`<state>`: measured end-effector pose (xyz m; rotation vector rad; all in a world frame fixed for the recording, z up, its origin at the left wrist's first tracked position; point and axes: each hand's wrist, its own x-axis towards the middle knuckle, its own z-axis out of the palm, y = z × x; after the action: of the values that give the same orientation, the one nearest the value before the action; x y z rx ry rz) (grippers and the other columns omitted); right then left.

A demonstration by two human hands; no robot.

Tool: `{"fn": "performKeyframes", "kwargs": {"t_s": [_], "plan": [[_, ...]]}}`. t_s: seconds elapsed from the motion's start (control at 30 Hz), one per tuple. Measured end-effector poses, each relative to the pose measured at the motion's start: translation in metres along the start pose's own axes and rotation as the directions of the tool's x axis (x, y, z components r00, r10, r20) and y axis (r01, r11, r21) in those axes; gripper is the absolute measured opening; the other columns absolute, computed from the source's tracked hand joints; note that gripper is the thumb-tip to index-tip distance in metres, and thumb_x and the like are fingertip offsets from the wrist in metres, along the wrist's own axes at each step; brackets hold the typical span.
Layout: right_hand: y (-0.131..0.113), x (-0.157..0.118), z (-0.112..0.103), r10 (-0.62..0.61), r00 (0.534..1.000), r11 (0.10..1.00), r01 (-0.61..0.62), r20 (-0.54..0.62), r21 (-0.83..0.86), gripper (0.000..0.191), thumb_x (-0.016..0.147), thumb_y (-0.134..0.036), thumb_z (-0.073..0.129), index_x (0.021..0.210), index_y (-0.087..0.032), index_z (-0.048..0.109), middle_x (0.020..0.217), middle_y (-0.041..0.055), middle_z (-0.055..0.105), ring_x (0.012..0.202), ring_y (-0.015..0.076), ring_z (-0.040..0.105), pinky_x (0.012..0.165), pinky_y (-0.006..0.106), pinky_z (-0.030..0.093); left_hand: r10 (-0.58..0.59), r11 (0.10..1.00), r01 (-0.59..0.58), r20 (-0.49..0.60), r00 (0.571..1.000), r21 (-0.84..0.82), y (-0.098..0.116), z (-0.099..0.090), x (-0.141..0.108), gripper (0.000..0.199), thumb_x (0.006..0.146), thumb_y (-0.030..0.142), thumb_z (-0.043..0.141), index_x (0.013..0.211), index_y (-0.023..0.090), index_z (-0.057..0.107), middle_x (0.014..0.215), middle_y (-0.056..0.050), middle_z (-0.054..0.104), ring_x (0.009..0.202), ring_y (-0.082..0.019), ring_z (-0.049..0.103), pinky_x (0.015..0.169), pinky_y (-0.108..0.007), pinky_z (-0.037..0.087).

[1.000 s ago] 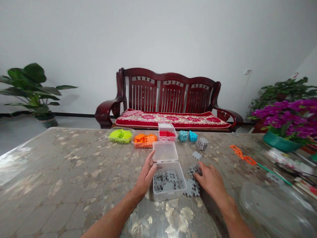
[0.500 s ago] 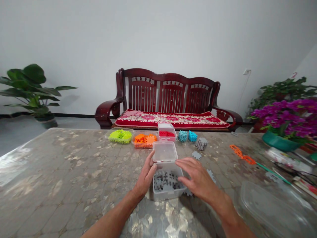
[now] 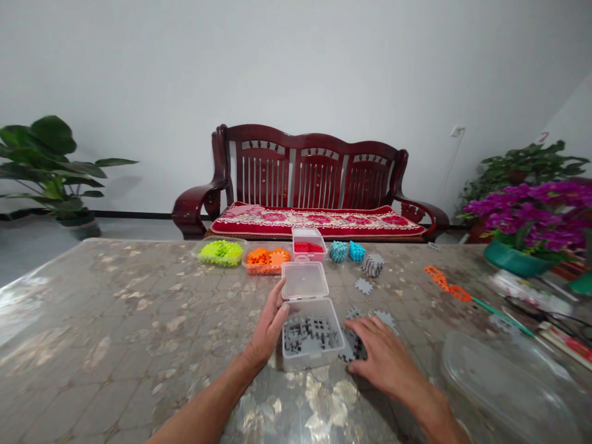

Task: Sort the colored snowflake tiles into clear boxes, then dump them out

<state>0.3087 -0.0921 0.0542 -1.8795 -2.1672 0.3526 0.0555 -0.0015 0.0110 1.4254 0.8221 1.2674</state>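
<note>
A clear plastic box (image 3: pixel 314 359) stands in front of me with its hinged lid (image 3: pixel 305 280) tipped back. Grey interlocking tile pieces (image 3: pixel 309 333) lie inside it. My left hand (image 3: pixel 271 320) holds the box at its left side, with the thumb at the rim and the fingers by the lid. My right hand (image 3: pixel 382 351) is to the right of the box, fingers curved and apart, over loose grey pieces (image 3: pixel 354 345) on the table. The hand partly hides these pieces. Another flat grey piece (image 3: pixel 386 320) lies just beyond its knuckles.
Tubs of lime-green pieces (image 3: pixel 222 251) and orange pieces (image 3: pixel 266 260) stand behind, beside a box of red pieces (image 3: pixel 308 248). Blue stacks (image 3: pixel 338 251) and a grey stack (image 3: pixel 372 265) follow. A clear lid (image 3: pixel 504 388), an orange-and-green toy (image 3: pixel 460 293) and a flowerpot (image 3: pixel 518 259) are on the right.
My right hand has moved off the box's right side, down and to the right, over the loose pieces on the table. My left hand stays at the box.
</note>
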Motion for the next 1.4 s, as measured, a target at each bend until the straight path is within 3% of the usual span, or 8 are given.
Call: {"fn": "performKeyframes", "kwargs": {"t_s": [0.27,0.43,0.67,0.93,1.07,1.2,1.3,1.4], "plan": [[0.006,0.002,0.014,0.026,0.998,0.999,-0.028,-0.056,-0.034,0.062,0.071,-0.012,0.060,0.132,-0.023,0.058,0.123,0.0086,0.067,0.114,0.0284,0.057,0.101,0.043,0.042,0.000,1.000,0.000,-0.003,1.000,0.000,-0.003,-0.001,0.001,0.066,0.094,0.044,0.051,0.152,0.018,0.034,0.141,-0.011,0.057,0.123,-0.029,0.058,0.108,-0.042,0.042],[0.013,-0.002,0.014,0.049,0.997,0.999,-0.048,-0.055,0.005,0.070,0.069,-0.012,0.060,0.138,-0.023,0.053,0.131,0.0092,0.063,0.121,0.0273,0.056,0.104,0.040,0.041,-0.009,1.000,0.010,-0.011,1.000,0.029,-0.004,-0.002,0.001,0.065,0.094,0.044,0.051,0.151,0.018,0.035,0.139,-0.011,0.058,0.126,-0.028,0.055,0.109,-0.040,0.040],[0.024,-0.006,0.012,0.113,0.992,0.990,-0.117,-0.054,-0.077,0.072,0.067,-0.009,0.057,0.138,-0.019,0.054,0.129,0.0122,0.065,0.119,0.0302,0.059,0.102,0.043,0.044,-0.026,1.000,0.026,0.012,1.000,0.003,-0.006,-0.003,0.001,0.067,0.096,0.046,0.048,0.153,0.017,0.031,0.130,-0.012,0.062,0.119,-0.029,0.060,0.106,-0.044,0.042],[0.037,-0.001,-0.013,0.186,0.956,0.970,-0.215,-0.226,-0.113,0.064,0.071,-0.017,0.059,0.135,-0.017,0.055,0.119,0.0131,0.070,0.111,0.0316,0.064,0.098,0.046,0.047,-0.008,1.000,0.008,0.008,1.000,0.002,-0.007,-0.002,0.000,0.065,0.096,0.044,0.049,0.153,0.017,0.031,0.130,-0.012,0.062,0.121,-0.029,0.058,0.108,-0.044,0.041],[0.012,0.006,-0.034,0.154,0.944,0.988,-0.154,-0.291,0.023,0.063,0.074,-0.022,0.061,0.137,-0.021,0.052,0.119,0.0092,0.070,0.110,0.0279,0.064,0.098,0.044,0.048,0.001,1.000,-0.001,0.008,1.000,0.022,-0.009,-0.003,0.000,0.067,0.096,0.044,0.048,0.153,0.015,0.029,0.138,-0.013,0.058,0.123,-0.029,0.057,0.109,-0.044,0.040],[-0.038,0.017,-0.043,-0.047,0.979,0.995,0.064,-0.198,0.080,0.066,0.073,-0.015,0.059,0.138,-0.024,0.051,0.122,0.0067,0.067,0.111,0.0245,0.061,0.098,0.040,0.047,0.023,1.000,-0.023,0.026,0.999,-0.006,-0.009,-0.002,0.000,0.064,0.097,0.043,0.047,0.153,0.017,0.030,0.147,-0.012,0.051,0.130,-0.029,0.052,0.114,-0.044,0.036],[-0.069,0.031,-0.038,-0.202,0.972,0.976,0.210,-0.118,0.051,0.065,0.072,-0.010,0.056,0.136,-0.024,0.053,0.124,0.0067,0.066,0.112,0.0245,0.058,0.100,0.041,0.044,0.034,0.999,-0.033,0.040,0.999,-0.034,-0.008,-0.001,0.000,0.063,0.097,0.043,0.047,0.153,0.019,0.029,0.150,-0.011,0.049,0.133,-0.029,0.049,0.116,-0.045,0.033],[-0.085,0.046,-0.029,-0.305,0.952,0.950,0.307,-0.040,0.054,0.065,0.073,-0.007,0.055,0.135,-0.024,0.054,0.128,0.0062,0.065,0.116,0.0238,0.055,0.102,0.040,0.042,0.057,0.998,-0.057,0.034,0.998,-0.009,-0.006,-0.001,0.000,0.062,0.098,0.042,0.047,0.153,0.019,0.030,0.152,-0.011,0.046,0.137,-0.029,0.045,0.119,-0.046,0.028]]}}
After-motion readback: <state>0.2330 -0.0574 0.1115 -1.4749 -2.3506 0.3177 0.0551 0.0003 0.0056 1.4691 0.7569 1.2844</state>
